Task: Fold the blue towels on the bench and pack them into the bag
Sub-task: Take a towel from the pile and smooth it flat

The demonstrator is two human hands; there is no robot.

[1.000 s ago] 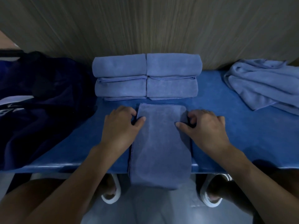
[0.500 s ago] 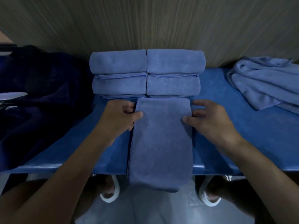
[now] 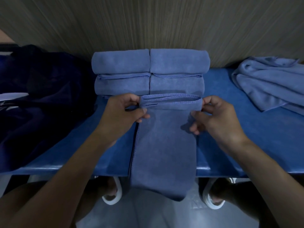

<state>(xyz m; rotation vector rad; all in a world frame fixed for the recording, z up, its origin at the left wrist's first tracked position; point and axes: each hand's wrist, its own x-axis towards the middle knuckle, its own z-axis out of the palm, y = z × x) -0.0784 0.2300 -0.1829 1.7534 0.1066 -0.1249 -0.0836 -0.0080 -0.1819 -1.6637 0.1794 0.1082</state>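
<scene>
Dark bag [image 3: 49,89] (open, perhaps) runs off left.

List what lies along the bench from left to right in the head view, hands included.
dark bag → left hand → long folded towel → right hand → loose towel heap. The stacked folded towels behind overlap the middle, so they are left out.

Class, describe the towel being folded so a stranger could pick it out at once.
Find the long blue bench against the wood-grain wall. At its middle, before the neat folded stacks, one towel lies as a long strip hanging over the front edge. Unlike its neighbours, its far end is lifted, pinched by the left hand and the right hand.
</scene>
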